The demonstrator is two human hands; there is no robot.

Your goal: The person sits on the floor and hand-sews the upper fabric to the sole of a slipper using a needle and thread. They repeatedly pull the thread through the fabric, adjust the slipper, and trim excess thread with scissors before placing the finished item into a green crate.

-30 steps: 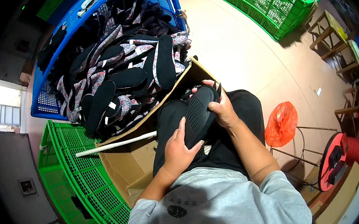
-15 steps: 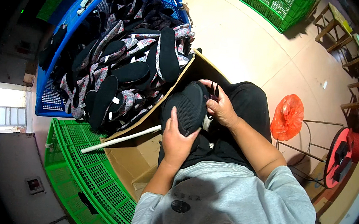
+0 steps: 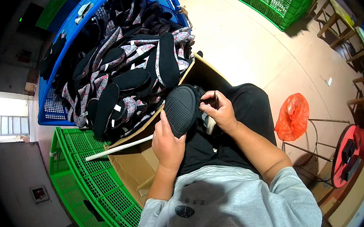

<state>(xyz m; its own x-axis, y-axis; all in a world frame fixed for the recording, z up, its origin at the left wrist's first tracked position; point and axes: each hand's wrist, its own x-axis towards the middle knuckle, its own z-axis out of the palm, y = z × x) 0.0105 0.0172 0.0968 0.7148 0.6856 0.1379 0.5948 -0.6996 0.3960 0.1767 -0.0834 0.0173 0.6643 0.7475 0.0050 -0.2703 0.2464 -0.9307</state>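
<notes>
My left hand (image 3: 168, 146) grips the heel end of a black shoe (image 3: 180, 110), thumb along its edge. The patterned sole faces up toward me. My right hand (image 3: 222, 112) is closed beside the shoe's right edge, pinching small dark thread snips (image 3: 216, 97), mostly hidden by the fingers. Something pale (image 3: 210, 124) lies below that hand, over my dark trousers. To the left, a blue crate (image 3: 57, 59) holds a heap of floral-sided uppers with black soles (image 3: 133, 80).
An open cardboard box (image 3: 127, 169) with a white tube (image 3: 118, 147) across it stands at my left, by a green crate (image 3: 93, 183). On the right are a red plastic bag (image 3: 293, 116) on a metal frame and a red spool (image 3: 345, 156). Wooden stools (image 3: 334, 25) stand beyond.
The shoe has shifted a little left and turned more upright, its sole more fully in view. The snips' blades, which stuck up before, now show less between my right fingers.
</notes>
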